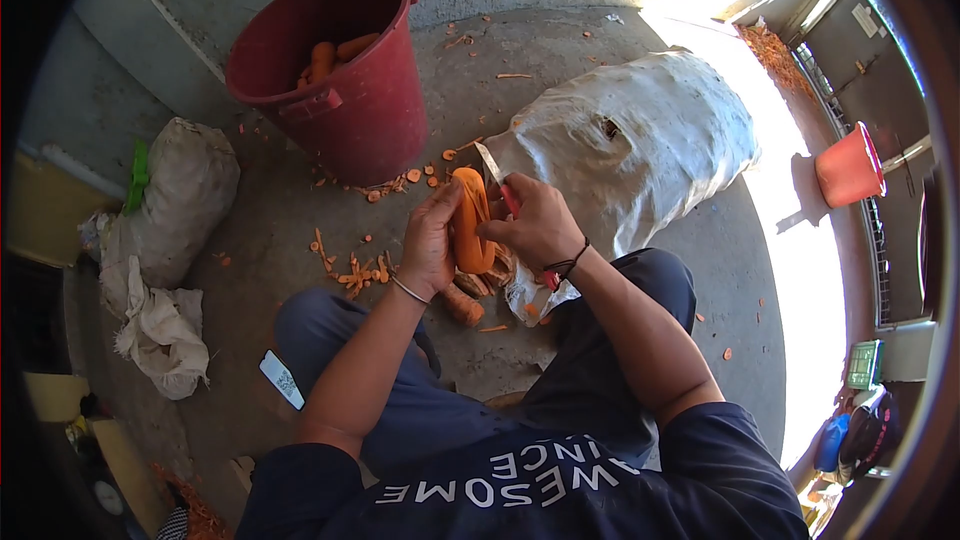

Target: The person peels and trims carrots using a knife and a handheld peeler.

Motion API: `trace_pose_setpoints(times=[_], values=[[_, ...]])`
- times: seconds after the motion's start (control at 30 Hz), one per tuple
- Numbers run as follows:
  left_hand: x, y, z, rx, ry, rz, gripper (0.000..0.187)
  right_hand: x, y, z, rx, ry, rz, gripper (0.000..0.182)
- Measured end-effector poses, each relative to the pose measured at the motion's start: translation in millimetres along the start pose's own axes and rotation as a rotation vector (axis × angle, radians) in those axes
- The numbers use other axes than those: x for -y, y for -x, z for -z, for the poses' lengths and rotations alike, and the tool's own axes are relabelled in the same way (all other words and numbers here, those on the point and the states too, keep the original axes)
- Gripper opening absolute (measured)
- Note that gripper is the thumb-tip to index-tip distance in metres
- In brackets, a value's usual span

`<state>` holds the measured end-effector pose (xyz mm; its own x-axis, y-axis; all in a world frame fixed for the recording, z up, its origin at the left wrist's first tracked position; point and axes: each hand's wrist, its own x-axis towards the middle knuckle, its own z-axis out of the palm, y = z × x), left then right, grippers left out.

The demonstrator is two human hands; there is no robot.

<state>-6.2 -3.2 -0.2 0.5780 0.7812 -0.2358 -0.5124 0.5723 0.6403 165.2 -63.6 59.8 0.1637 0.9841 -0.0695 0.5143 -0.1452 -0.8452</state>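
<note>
My left hand (430, 245) is closed around a thick orange carrot (468, 215), held upright in front of me. In my right hand (540, 225) is a knife (492, 165) with a red handle, its blade pointing up and to the left beside the carrot's top. The fingers of that hand are close against the carrot's right side. Below my hands, unpeeled carrots (462, 306) lie at the mouth of a big whitish sack (640, 140). Carrot peelings (360, 275) and cut-off ends are scattered on the floor left of my left hand.
A tall dark red bucket (390, 110) with carrots (322, 62) inside stands by the wall. At the left are a filled sack (185, 190) and a crumpled cloth sack (165, 335). A phone-like card (282, 380) lies near my left knee. A smaller red bucket (848, 168) stands right.
</note>
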Motion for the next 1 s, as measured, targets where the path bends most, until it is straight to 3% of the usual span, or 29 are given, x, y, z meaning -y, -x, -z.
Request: trace_pose_setpoints(times=[0.13,0.43,0.63,0.8,0.9,0.93,1.0], values=[[-0.9,1.0,0.0,-0.027,-0.056,-0.014,0.026,-3.7,-4.1,5.4,0.057,0.063,-0.056,0.041],[11.4,0.7,2.8,-0.123,-0.166,-0.014,0.029,-5.8,-1.8,-4.2,0.037,0.202,0.023,0.037],[11.5,6.2,-2.1,-0.025,-0.04,0.049,0.03,-5.5,-2.5,-3.0,-0.001,0.236,0.039,0.039],[-11.6,8.8,-10.7,0.029,0.009,0.008,0.032,4.0,-1.1,18.8,-0.016,-0.103,0.135,0.029],[-13.5,4.9,-3.4,0.028,0.022,-0.024,0.033,2.2,1.1,24.3,-0.033,0.138,0.291,0.028],[-11.9,2.8,0.1,0.003,0.02,-0.052,0.033,3.6,1.7,23.9,-0.03,0.138,0.291,0.028],[-12.1,1.8,-0.2,0.002,0.006,-0.07,0.032,6.2,2.7,21.3,0.143,0.007,0.024,0.031]])
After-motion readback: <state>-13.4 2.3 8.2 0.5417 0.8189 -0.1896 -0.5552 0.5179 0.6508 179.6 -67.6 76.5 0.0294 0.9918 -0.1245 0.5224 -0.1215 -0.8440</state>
